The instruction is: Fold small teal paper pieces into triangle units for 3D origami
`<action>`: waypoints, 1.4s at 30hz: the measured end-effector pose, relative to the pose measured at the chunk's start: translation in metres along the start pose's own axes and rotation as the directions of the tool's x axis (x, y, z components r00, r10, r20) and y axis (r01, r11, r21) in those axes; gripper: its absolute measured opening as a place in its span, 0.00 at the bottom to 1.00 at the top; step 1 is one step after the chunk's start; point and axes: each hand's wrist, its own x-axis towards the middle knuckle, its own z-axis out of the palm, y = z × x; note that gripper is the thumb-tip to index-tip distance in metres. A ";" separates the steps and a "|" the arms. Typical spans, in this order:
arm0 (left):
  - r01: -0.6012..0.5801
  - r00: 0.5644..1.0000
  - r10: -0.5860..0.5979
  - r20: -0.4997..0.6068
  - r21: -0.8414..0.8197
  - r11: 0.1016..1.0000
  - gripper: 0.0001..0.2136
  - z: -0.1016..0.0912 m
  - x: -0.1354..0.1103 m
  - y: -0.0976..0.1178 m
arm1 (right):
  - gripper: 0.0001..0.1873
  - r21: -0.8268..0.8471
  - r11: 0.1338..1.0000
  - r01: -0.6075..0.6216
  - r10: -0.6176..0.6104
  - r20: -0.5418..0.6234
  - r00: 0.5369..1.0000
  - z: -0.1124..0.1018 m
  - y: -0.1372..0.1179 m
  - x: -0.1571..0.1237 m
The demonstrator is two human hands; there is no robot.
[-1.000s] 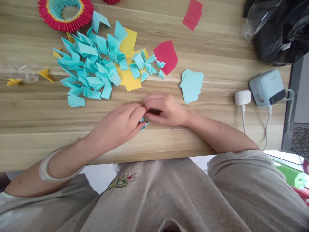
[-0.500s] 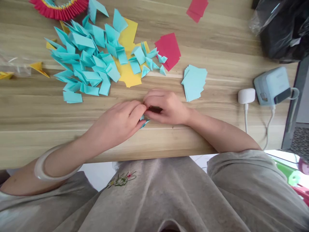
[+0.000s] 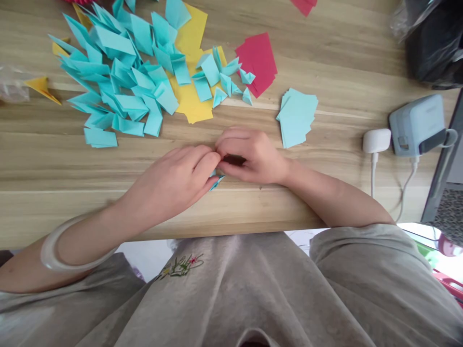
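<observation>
Near the table's front edge my left hand [image 3: 177,176] and my right hand [image 3: 251,156] meet, fingertips pinched together. Between them is a small folded blue paper piece [image 3: 217,181], mostly covered by my fingers; only its lower corner shows. Beyond my hands lie a few small folded blue triangles [image 3: 226,84], partly over yellow paper sheets [image 3: 195,108]. A large heap of half-folded blue papers [image 3: 123,103] spreads to the left. To the right of my right hand rests a stack of flat light-blue paper slips [image 3: 296,118].
Red paper slips [image 3: 257,65] lie behind the triangles. A folded yellow piece [image 3: 44,88] and clear plastic [image 3: 14,84] are at the left. On the right stand a white charger [image 3: 376,141] with a cable, a blue-grey device [image 3: 415,125] and a black bag [image 3: 436,43].
The view has shifted slightly, so the items at the back sit higher in the picture. My hands keep nearly the same pinch on the blue paper.
</observation>
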 end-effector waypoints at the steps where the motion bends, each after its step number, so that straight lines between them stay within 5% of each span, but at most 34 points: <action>1: 0.009 1.000 -0.009 0.008 -0.010 1.000 0.07 0.000 0.000 0.000 | 0.08 0.002 1.000 -0.003 0.003 -0.003 1.000 0.000 0.000 0.000; 42: 0.161 0.980 -0.143 0.140 -0.130 0.978 0.09 -0.004 -0.002 0.003 | 0.07 -0.041 0.999 -0.015 0.016 0.024 1.000 -0.003 -0.003 0.000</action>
